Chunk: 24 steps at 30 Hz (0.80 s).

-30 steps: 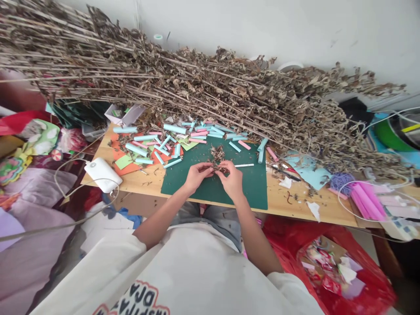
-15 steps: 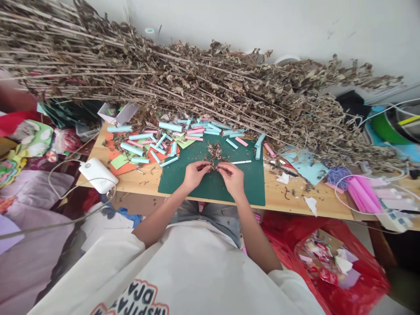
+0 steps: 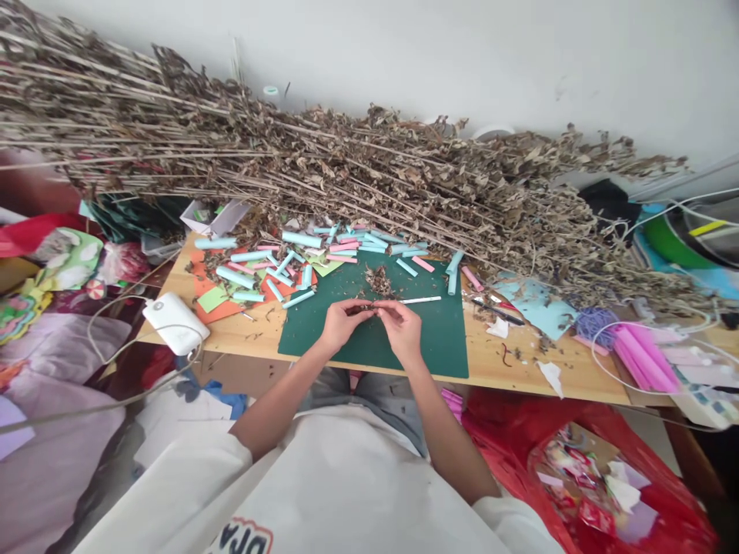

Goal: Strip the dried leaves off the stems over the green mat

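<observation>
Beyond the left hand [image 3: 340, 322] and right hand [image 3: 402, 329] stretches a long heap of dried brown leafy stalks [image 3: 358, 163]. Beneath both hands lies a dark green rectangular mat [image 3: 439, 342]. Ahead of them, around the mat's far edge, pale blue and pink paper tubes [image 3: 301, 239] lie scattered. Just past the hands sits a small pile of crumbled brown leaves [image 3: 379, 282]; just beyond the right hand rests a thin white stick [image 3: 423, 299]. The hands meet, pinched tip to tip; whether they grip anything, I cannot tell.

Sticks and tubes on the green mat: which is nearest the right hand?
The thin straight white stick just beyond the right hand; the blue rolled tubes and pink rolled tubes lie farther.
</observation>
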{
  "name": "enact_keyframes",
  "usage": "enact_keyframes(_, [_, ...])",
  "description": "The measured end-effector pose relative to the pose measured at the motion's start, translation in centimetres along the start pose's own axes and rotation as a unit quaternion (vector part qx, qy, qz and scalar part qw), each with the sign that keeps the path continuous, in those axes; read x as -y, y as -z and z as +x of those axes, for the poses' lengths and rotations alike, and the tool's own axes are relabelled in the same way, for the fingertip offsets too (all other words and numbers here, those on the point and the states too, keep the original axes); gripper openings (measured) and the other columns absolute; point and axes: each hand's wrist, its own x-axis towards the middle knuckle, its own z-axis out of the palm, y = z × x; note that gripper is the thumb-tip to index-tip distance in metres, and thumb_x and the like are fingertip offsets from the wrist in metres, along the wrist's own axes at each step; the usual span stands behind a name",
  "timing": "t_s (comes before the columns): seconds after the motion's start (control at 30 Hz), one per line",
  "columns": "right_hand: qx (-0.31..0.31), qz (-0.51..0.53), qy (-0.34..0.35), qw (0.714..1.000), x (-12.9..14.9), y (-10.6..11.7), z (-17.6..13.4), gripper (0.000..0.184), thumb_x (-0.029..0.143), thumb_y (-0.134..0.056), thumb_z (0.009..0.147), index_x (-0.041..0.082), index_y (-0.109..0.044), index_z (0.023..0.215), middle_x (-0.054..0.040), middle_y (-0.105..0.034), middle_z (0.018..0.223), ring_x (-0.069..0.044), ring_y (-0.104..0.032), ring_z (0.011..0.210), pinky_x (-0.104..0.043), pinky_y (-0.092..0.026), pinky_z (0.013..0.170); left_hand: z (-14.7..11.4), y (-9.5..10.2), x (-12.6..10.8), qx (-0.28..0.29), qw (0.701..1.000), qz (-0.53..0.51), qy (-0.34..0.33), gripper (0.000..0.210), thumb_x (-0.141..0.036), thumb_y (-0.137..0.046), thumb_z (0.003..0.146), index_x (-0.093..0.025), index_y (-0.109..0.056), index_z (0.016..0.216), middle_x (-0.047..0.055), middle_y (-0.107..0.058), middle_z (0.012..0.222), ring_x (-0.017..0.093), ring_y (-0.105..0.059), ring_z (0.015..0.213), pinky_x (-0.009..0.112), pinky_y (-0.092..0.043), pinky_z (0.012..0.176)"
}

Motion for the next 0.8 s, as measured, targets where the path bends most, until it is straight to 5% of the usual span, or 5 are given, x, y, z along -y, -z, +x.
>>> enact_keyframes(0.1, [-0.005, 0.002, 0.0, 1.0, -0.1, 0.7, 0.6, 0.018, 0.034, -0.06, 0.084, 0.02, -0.068, 0.094, -0.0073, -0.071, 0.101, -0.019, -0.07, 0.088, -0.033, -0.058, 0.081, 0.3, 0.3, 0.1, -0.013, 1.0, 0.013, -0.008, 0.035, -0.036, -0.081, 0.066, -0.014, -0.076, 0.092, 0.008, -0.075, 0.092, 0.02, -0.068, 0.079, 0.032, -0.054, 0.078])
enact_keyframes(0.2, [0.004, -0.118, 0.054, 0.991, 0.0, 1.4, 1.6, 0.02, 0.03, -0.055, 0.088, 0.022, -0.068, 0.099, -0.0076, -0.069, 0.107, -0.019, -0.067, 0.092, -0.032, -0.056, 0.077, 0.5, 0.5, 0.2, -0.026, 0.999, 0.028, -0.011, 0.033, -0.036, -0.08, 0.067, -0.015, -0.077, 0.092, 0.008, -0.075, 0.089, 0.019, -0.068, 0.077, 0.032, -0.054, 0.077])
enact_keyframes(0.37, [0.072, -0.387, 0.128, 0.91, -0.5, 2.0, 2.8, 0.024, 0.024, -0.055, 0.088, 0.023, -0.07, 0.106, -0.0091, -0.066, 0.102, -0.023, -0.061, 0.094, -0.034, -0.051, 0.076, 0.5, 0.8, 0.0, -0.038, 0.999, 0.036, -0.012, 0.033, -0.037, -0.08, 0.066, -0.016, -0.077, 0.09, 0.007, -0.075, 0.087, 0.019, -0.067, 0.075, 0.032, -0.053, 0.075])
enact_keyframes(0.47, [0.079, -0.451, 0.151, 0.876, -0.7, 1.9, 3.0, 0.021, 0.026, -0.051, 0.091, 0.024, -0.072, 0.096, -0.0092, -0.064, 0.092, -0.022, -0.058, 0.09, -0.031, -0.048, 0.068, 0.4, 1.1, -0.1, -0.045, 0.998, 0.034, -0.013, 0.033, -0.038, -0.08, 0.065, -0.016, -0.077, 0.089, 0.008, -0.075, 0.089, 0.02, -0.068, 0.077, 0.032, -0.054, 0.076])
enact_keyframes(0.8, [-0.009, -0.398, 0.121, 0.909, 0.6, 3.6, 5.7, 0.028, 0.027, -0.046, 0.092, 0.019, -0.071, 0.1, -0.0122, -0.065, 0.095, -0.026, -0.059, 0.095, -0.039, -0.048, 0.085, 0.2, 0.3, -1.0, -0.047, 0.993, -0.098, 0.048, 0.04, -0.037, -0.087, 0.056, -0.014, -0.076, 0.087, 0.005, -0.073, 0.079, 0.015, -0.066, 0.071, 0.035, -0.058, 0.079])
